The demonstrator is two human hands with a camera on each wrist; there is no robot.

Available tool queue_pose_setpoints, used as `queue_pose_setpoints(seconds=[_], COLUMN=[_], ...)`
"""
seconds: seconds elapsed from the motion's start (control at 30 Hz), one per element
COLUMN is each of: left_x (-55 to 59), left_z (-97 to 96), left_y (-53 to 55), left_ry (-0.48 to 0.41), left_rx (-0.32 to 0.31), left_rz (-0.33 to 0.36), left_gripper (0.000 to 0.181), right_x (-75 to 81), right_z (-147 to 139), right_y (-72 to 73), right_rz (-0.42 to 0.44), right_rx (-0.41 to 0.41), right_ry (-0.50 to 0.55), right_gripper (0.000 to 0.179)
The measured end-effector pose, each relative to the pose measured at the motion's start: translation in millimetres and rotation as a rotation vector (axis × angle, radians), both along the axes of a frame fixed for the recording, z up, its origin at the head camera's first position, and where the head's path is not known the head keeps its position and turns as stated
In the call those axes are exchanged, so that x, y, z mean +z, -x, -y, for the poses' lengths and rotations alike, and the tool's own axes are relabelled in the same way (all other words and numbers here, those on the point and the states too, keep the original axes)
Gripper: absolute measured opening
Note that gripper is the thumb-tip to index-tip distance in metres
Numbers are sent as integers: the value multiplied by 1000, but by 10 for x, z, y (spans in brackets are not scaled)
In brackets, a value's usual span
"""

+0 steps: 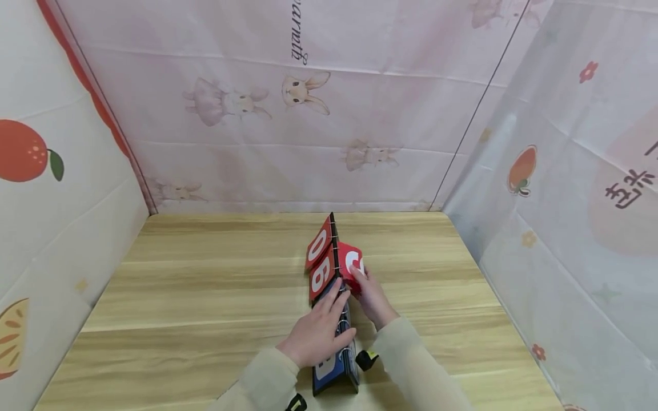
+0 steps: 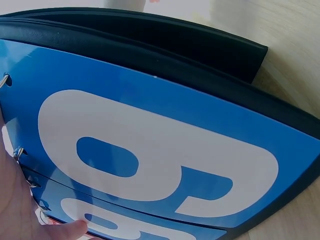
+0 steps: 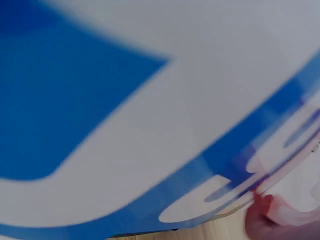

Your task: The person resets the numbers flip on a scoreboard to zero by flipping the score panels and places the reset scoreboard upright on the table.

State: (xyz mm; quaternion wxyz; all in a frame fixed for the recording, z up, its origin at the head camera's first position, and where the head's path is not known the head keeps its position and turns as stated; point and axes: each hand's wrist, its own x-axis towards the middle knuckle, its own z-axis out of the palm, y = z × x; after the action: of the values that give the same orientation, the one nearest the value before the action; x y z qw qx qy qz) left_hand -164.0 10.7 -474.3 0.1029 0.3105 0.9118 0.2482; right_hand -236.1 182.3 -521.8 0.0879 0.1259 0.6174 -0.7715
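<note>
A tabletop flip scoreboard [image 1: 329,374] stands tent-like, with ring-bound number cards, red at the far end and blue at the near end. My left hand [image 1: 315,335] rests across its top ridge, fingers extended, beside the blue cards. In the left wrist view, its thumb [image 2: 67,230] lies near a small blue card, below a large blue card [image 2: 150,187]. On the right side, my right hand [image 1: 374,297] pinches a red number card [image 1: 349,260]. Red cards [image 1: 320,245] on the left face show 0 and 6. Blue cards [image 3: 115,190] fill most of the right wrist view.
The scoreboard stands on a wood-grain table [image 1: 216,274]. Printed cloth walls [image 1: 247,171] enclose the back and both sides. Black wrist straps [image 1: 366,359] show near the sleeves.
</note>
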Motion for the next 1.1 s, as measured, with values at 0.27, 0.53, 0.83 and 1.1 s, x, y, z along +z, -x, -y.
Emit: queue_pose_setpoints(seconds=[0.27, 0.53, 0.83, 1.1], left_x=[2, -3, 1, 7], left_z=[24, 40, 41, 54], left_y=[-7, -22, -9, -9], left_ry=[-23, -23, -9, 1], left_rx=[2, 4, -3, -2], left_rz=[-11, 0, -13, 23], left_gripper=[76, 77, 75, 76], right_x=[165, 328, 436, 486], right_z=[-19, 132, 225, 218], right_y=[-80, -141, -122, -114], right_rz=[-50, -233, -423, -634], right_rx=[-88, -53, 13, 251], right_ry=[374, 352, -339, -881], right_gripper=[59, 50, 81, 72])
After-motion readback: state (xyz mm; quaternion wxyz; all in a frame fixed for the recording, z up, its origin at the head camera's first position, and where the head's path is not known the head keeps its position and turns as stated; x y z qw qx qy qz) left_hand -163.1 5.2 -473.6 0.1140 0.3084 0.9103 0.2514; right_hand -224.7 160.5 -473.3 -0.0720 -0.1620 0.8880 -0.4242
